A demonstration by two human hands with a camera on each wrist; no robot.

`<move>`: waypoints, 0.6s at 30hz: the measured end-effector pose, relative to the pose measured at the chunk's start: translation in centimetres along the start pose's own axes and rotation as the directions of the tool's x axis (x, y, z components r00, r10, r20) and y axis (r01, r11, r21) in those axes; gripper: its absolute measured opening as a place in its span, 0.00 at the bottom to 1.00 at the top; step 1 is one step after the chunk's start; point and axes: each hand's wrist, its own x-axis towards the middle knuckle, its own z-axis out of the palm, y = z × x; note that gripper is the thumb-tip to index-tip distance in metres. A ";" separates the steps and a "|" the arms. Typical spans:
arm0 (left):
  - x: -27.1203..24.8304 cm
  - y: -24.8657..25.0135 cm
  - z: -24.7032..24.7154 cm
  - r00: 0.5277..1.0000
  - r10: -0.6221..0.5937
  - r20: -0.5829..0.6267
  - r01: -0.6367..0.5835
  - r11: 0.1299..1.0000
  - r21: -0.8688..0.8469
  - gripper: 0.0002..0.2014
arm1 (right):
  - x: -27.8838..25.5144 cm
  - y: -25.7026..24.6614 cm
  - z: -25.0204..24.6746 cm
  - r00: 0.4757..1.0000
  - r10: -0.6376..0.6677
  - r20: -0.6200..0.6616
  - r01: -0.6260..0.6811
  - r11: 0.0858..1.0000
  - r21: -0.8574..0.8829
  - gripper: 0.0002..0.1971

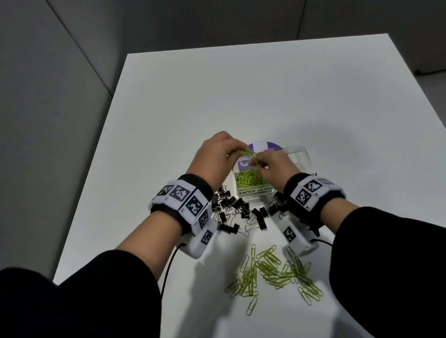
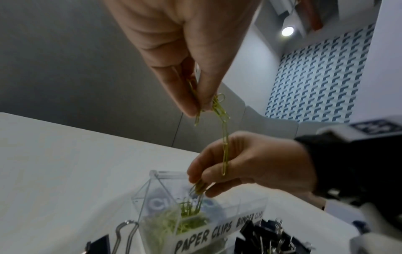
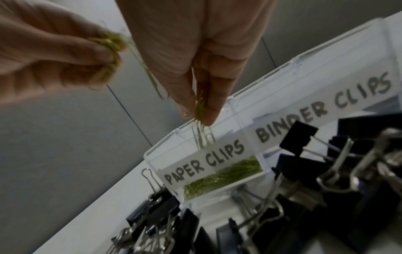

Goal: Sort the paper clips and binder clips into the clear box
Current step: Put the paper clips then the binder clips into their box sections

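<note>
Both hands hover over the clear box, above its compartment labelled PAPER CLIPS. My left hand pinches a bunch of green paper clips, from which a linked clip hangs down. My right hand pinches another bunch of green clips just above that compartment, which holds many green clips. Loose green paper clips lie on the table near me. Black binder clips are heaped in front of the box. The BINDER CLIPS compartment looks empty.
The white table runs back to grey partition walls. A purple and white round lid or label lies behind the box. Wrist cameras with cables hang below both wrists, over the binder clips.
</note>
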 end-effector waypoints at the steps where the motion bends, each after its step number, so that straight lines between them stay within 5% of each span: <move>1: 0.4 -0.2 0.5 1.000 -0.012 0.018 0.012 1.000 0.026 0.11 | -0.2 0.2 0.0 1.000 -0.012 0.014 0.012 1.000 0.018 0.12; 9: 2.4 -1.2 4.3 0.972 -0.067 0.226 0.019 0.978 0.205 0.15 | -5.0 2.6 -1.8 0.999 -0.008 -0.043 0.010 0.998 0.060 0.14; 18: 1.2 -0.9 5.5 0.891 -0.061 0.449 -0.130 0.916 0.381 0.26 | -9.7 5.1 -1.5 0.991 0.044 0.128 -0.040 0.999 -0.037 0.10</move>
